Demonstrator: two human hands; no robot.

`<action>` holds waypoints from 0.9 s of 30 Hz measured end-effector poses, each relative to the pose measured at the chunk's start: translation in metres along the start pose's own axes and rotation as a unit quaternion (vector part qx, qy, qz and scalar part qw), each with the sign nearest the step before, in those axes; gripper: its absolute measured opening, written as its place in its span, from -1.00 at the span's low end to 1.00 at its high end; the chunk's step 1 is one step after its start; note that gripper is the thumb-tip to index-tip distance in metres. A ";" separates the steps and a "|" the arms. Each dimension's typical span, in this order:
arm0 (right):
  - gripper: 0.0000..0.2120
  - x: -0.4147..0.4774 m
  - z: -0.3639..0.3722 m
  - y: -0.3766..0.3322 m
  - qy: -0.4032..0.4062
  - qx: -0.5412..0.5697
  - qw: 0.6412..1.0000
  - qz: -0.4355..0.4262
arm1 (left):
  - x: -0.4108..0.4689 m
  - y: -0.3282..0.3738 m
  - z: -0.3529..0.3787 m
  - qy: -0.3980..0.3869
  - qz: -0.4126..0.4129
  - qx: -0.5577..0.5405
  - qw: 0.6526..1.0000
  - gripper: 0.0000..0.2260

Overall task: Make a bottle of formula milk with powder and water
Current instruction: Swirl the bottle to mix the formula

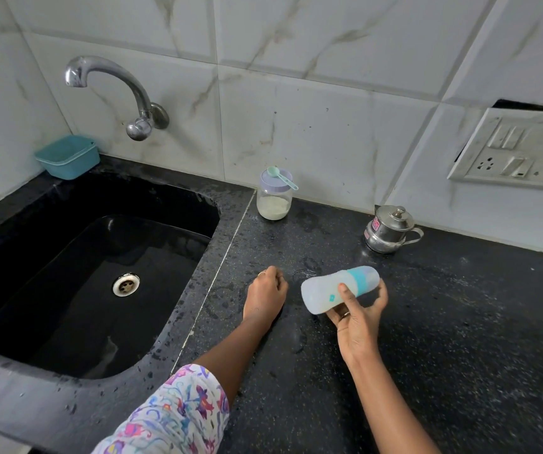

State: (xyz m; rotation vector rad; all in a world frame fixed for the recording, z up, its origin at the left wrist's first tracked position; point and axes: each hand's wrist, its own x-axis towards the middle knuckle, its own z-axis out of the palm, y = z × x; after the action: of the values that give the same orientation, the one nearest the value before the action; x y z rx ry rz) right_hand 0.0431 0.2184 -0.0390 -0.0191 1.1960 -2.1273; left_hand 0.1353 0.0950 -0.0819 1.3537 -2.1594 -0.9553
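My right hand (358,311) grips a baby bottle (325,291) lying nearly sideways above the black counter, its teal ring and clear cap pointing right. The bottle looks blurred and milky inside. My left hand (268,291) rests on the counter just left of the bottle, fingers curled in, holding nothing. A glass jar of white powder (274,199) with a lilac lid stands at the back by the wall. A teal scoop (281,176) lies on its lid. A small steel pot with a lid (389,229) stands at the back right.
A black sink (99,273) with a steel drain fills the left side, under a chrome tap (116,90). A teal tub (67,157) sits in the back left corner. A switch and socket plate (519,150) is on the tiled wall at right. The counter is wet in spots.
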 end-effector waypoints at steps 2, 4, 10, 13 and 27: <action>-0.28 -0.002 0.001 -0.002 -0.006 -0.016 1.000 -0.005 | 0.000 0.000 0.000 0.000 0.001 0.000 1.000 -0.91; -0.28 0.001 0.000 -0.001 0.015 0.015 1.000 -0.006 | 0.000 0.000 -0.001 -0.001 0.001 0.002 1.000 -0.91; -0.20 -0.003 0.002 -0.002 -0.019 -0.031 0.999 -0.004 | 0.000 0.000 -0.001 -0.001 -0.002 0.001 1.000 -0.92; -0.23 -0.002 0.001 -0.002 0.001 0.007 1.000 -0.006 | 0.000 0.001 -0.001 -0.002 -0.001 0.000 1.000 -0.92; -0.17 -0.005 0.002 -0.007 -0.042 -0.067 0.997 -0.012 | 0.000 0.000 -0.001 0.001 -0.001 0.009 1.000 -0.90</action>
State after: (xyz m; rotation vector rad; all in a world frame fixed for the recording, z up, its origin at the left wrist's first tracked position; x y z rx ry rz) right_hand 0.0436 0.2216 -0.0312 -0.1827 1.2919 -2.0430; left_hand 0.1358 0.0950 -0.0816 1.3643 -2.1709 -0.9370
